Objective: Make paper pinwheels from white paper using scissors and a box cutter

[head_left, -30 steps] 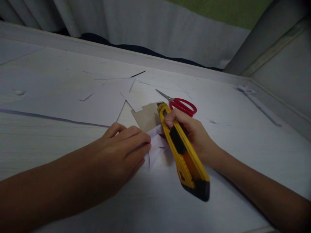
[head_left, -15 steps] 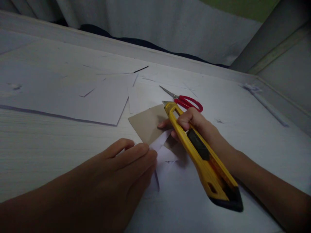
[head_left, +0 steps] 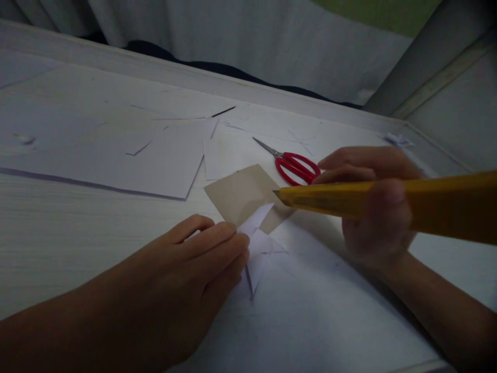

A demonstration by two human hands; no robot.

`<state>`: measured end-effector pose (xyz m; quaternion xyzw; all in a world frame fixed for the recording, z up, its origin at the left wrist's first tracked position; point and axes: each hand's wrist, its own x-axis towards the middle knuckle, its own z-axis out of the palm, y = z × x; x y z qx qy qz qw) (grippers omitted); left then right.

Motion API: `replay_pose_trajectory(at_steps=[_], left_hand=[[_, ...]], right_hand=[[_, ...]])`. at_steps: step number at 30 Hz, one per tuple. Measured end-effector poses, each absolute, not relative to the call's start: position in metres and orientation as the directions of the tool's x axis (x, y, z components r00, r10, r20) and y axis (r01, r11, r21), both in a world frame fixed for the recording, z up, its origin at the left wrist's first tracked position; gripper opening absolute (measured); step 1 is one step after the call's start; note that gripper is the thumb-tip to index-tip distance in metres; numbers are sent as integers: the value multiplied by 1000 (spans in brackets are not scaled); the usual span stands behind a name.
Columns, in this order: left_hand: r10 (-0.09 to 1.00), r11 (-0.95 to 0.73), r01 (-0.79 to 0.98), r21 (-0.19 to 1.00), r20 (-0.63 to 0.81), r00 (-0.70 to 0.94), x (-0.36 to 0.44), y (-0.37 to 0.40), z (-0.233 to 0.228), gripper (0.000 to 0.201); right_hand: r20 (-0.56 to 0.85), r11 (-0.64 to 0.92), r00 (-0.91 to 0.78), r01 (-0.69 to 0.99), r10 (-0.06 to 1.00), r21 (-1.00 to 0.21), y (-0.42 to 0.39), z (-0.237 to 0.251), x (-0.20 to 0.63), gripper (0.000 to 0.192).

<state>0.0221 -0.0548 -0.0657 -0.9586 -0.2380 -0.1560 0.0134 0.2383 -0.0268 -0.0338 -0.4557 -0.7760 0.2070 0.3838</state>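
Observation:
My left hand [head_left: 194, 269] lies flat, palm down, on white paper [head_left: 310, 311], its fingertips pressing beside a small folded white paper piece [head_left: 258, 243]. My right hand [head_left: 373, 207] grips a yellow utility knife [head_left: 388, 204], held nearly level above the table with its tip pointing left over a tan cardboard piece [head_left: 243, 194]. The cardboard lies under the folded paper's far corner. Red-handled scissors [head_left: 293, 163] rest just beyond the cardboard, blades pointing left.
Large white sheets [head_left: 116, 150] with cut slits cover the far left of the pale wooden table [head_left: 58, 228]. A crumpled paper scrap [head_left: 396, 140] sits near the right rim. White cloth [head_left: 252, 41] hangs behind the table's far edge.
My right hand has lifted the knife off the cardboard and swung it from upright-diagonal to nearly horizontal, handle now off to the right. My left hand has stayed pressed on the paper.

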Motion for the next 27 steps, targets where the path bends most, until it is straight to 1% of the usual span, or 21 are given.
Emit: replay_pose_trajectory(at_steps=[2, 4, 5, 6, 7, 8, 9, 10, 11, 12, 14, 15, 17, 19, 23, 27], left_hand=[[475, -875, 480, 62, 303, 826, 21, -55, -66, 31], [491, -867, 492, 79, 298, 818, 21, -55, -66, 27], [499, -863, 497, 88, 297, 814, 20, -55, -66, 25], [503, -862, 497, 99, 297, 812, 20, -54, -67, 25], [507, -860, 498, 110, 291, 811, 20, -54, -68, 24], [509, -860, 497, 118, 286, 812, 20, -53, -68, 24], [506, -862, 492, 124, 279, 816, 20, -53, -69, 24], [501, -865, 485, 126, 271, 822, 20, -52, -70, 24], [496, -868, 481, 125, 262, 828, 20, -52, -71, 23], [490, -871, 477, 118, 257, 833, 20, -51, -71, 23], [470, -881, 465, 83, 254, 845, 20, -51, -71, 23], [462, -885, 463, 59, 252, 850, 20, -52, -71, 24], [448, -888, 460, 16, 258, 856, 20, -53, -69, 26], [442, -889, 459, -2, 265, 857, 21, -54, -66, 28], [445, -888, 460, 6, 267, 855, 19, -56, -61, 29], [453, -882, 471, -10, 260, 853, 18, -57, -60, 29]], right_hand=[[506, 539, -200, 429, 839, -725, -25, -33, 240, 39], [511, 522, -120, 302, 851, -798, -22, -33, 240, 39], [520, 525, -94, 255, 849, -812, -21, -33, 241, 36], [522, 525, -81, 232, 849, -819, -20, -31, 241, 33], [560, 560, -71, 218, 826, -799, -20, -28, 242, 30], [538, 539, -73, 242, 839, -807, -19, -25, 243, 24], [407, 425, -125, 301, 905, -853, -19, -21, 243, 21], [322, 363, -172, 346, 931, -865, -18, -18, 243, 19], [268, 342, -232, 388, 935, -856, -18, -15, 242, 16], [230, 345, -292, 447, 928, -826, -17, -14, 240, 14], [165, 411, -440, 552, 883, -725, -15, -16, 234, 13], [99, 430, -511, 585, 854, -688, -14, -18, 230, 13], [-22, 430, -586, 619, 810, -657, -12, -25, 223, 15], [-64, 422, -591, 643, 804, -640, -11, -33, 219, 17], [-53, 415, -567, 660, 822, -626, -10, -39, 216, 16], [-175, 334, -584, 655, 793, -678, -10, -34, 215, 13]])
